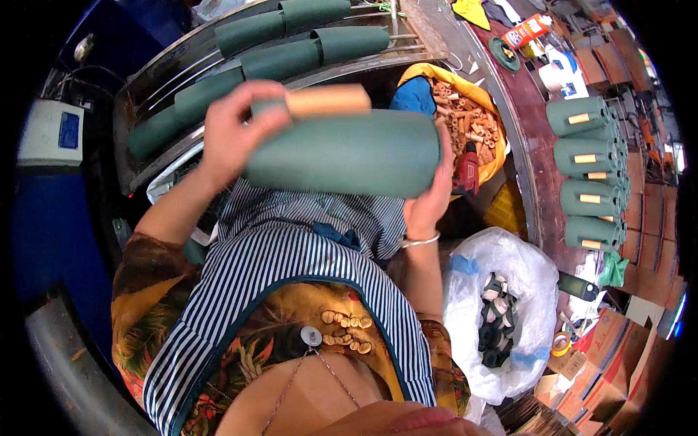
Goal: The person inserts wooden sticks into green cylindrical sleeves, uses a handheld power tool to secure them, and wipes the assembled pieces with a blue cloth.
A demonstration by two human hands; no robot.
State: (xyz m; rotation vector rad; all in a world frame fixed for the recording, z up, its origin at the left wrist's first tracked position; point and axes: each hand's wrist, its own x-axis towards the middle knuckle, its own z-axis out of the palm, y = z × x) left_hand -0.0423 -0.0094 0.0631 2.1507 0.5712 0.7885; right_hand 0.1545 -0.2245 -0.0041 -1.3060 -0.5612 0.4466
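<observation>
Cylinder, green (349, 154), is held mid-frame, right end gripped by right hand (430, 200); left hand (236, 129) is curled at left end, exact hold blurred, and tan piece (331, 101) by upper edge could be dropped if pinched too loosely.

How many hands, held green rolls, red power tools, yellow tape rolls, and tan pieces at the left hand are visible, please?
Hands: 2 (left hand, right hand)
Held green roll: 1
Red power tool: 1
Yellow tape roll: 1
Tan piece: 1
Total: 6
</observation>
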